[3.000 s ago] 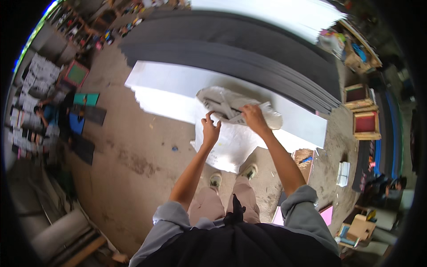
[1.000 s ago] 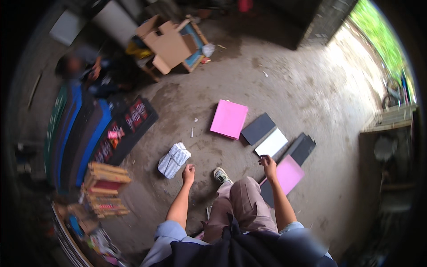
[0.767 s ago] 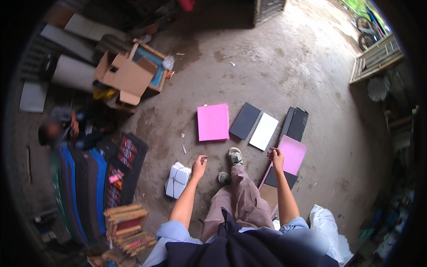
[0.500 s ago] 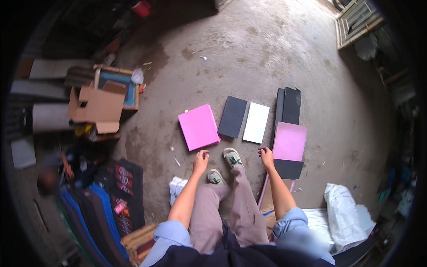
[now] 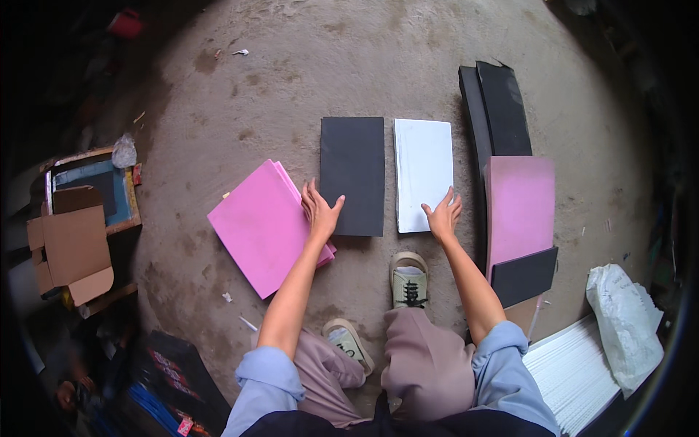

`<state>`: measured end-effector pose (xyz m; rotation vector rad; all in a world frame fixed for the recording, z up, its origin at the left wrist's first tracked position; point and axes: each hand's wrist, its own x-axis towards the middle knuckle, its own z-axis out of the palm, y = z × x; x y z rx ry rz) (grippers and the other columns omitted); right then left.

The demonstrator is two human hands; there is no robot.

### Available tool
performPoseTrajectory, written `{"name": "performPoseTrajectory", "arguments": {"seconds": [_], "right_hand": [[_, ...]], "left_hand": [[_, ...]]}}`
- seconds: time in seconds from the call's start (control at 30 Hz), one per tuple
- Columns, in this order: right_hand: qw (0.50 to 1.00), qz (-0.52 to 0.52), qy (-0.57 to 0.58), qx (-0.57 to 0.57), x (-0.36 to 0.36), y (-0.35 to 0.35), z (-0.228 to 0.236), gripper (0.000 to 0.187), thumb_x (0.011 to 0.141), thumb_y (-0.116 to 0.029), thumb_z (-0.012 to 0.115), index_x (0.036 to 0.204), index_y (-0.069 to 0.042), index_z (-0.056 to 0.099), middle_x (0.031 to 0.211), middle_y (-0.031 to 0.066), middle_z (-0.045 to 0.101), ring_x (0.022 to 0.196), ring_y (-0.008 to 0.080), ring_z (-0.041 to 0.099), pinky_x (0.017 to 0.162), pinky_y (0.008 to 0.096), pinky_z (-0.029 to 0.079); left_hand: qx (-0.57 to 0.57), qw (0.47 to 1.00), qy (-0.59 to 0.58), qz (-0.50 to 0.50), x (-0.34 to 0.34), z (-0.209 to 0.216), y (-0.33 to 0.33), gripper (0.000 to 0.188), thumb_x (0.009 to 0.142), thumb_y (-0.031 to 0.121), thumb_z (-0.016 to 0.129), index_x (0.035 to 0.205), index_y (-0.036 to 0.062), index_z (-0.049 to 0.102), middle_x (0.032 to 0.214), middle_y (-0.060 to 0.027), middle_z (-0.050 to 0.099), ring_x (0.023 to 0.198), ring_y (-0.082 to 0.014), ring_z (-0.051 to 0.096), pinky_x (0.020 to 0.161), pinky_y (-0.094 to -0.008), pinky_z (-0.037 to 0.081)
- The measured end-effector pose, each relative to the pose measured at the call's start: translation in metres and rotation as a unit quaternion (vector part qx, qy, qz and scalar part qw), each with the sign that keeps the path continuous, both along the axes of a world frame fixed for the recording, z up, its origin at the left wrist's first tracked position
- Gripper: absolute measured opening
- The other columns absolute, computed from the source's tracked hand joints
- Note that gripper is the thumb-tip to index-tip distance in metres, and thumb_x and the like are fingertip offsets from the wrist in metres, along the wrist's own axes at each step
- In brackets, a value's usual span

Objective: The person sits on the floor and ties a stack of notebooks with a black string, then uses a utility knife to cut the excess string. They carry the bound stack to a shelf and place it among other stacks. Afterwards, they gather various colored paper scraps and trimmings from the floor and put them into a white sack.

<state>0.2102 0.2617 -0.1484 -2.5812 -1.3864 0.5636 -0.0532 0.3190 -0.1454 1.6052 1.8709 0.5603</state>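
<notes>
My left hand (image 5: 319, 210) reaches down between a stack of pink sheets (image 5: 258, 226) and a stack of dark grey sheets (image 5: 352, 171). Its fingers are spread, with the thumb over the dark stack's lower left part. Over the lower right corner of a white stack of sheets (image 5: 424, 164) is my right hand (image 5: 443, 218), thumb and fingers apart. Whether either hand touches a stack I cannot tell. The dark and white stacks lie side by side on the concrete floor, a narrow gap between them. The pink stack lies turned at an angle, its lower layers showing along the right side.
To the right, long black pieces (image 5: 504, 109) lie beside a pink sheet (image 5: 520, 207) and a small dark piece (image 5: 526, 278). White sheets (image 5: 571, 375) and a white plastic bag (image 5: 625, 328) lie nearer. An opened cardboard box (image 5: 76, 251) stands left. My shoes (image 5: 409, 280) are close below the stacks.
Both hands have moved forward and down to the stacks, and their fingers have spread. My view has come closer to the floor, so the stacks look larger. No stack has clearly been lifted.
</notes>
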Motion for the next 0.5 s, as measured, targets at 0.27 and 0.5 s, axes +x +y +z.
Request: {"name": "performPoseTrajectory", "arguments": {"seconds": [0.27, 0.5], "right_hand": [[0.993, -0.108, 0.051, -0.009, 0.004, 0.016, 0.005, 0.087, 0.064, -0.026, 0.075, 0.131, 0.000, 0.024, 0.121, 0.0265, 0.040, 0.113, 0.0373, 0.039, 0.098, 0.0453, 0.027], [0.965, -0.095, 0.151, 0.194, 0.039, 0.027, 0.085, 0.037, 0.076, -0.017, 0.064, 0.102, 0.007, 0.055, 0.098, 0.0197, 0.060, 0.087, 0.0247, 0.060, 0.076, 0.0339, 0.046]], "left_hand": [[-0.077, 0.995, -0.061, -0.010, -0.003, -0.037, 0.008, 0.104, 0.061, 0.029, 0.077, 0.134, 0.0073, 0.007, 0.130, -0.0259, 0.025, 0.122, -0.0398, 0.024, 0.102, -0.0472, 0.019], [-0.105, 0.992, -0.073, 0.021, -0.007, -0.051, 0.014, 0.086, 0.074, 0.042, 0.064, 0.134, 0.0060, 0.014, 0.130, -0.0275, 0.027, 0.123, -0.0395, 0.026, 0.102, -0.0459, 0.020]]}}
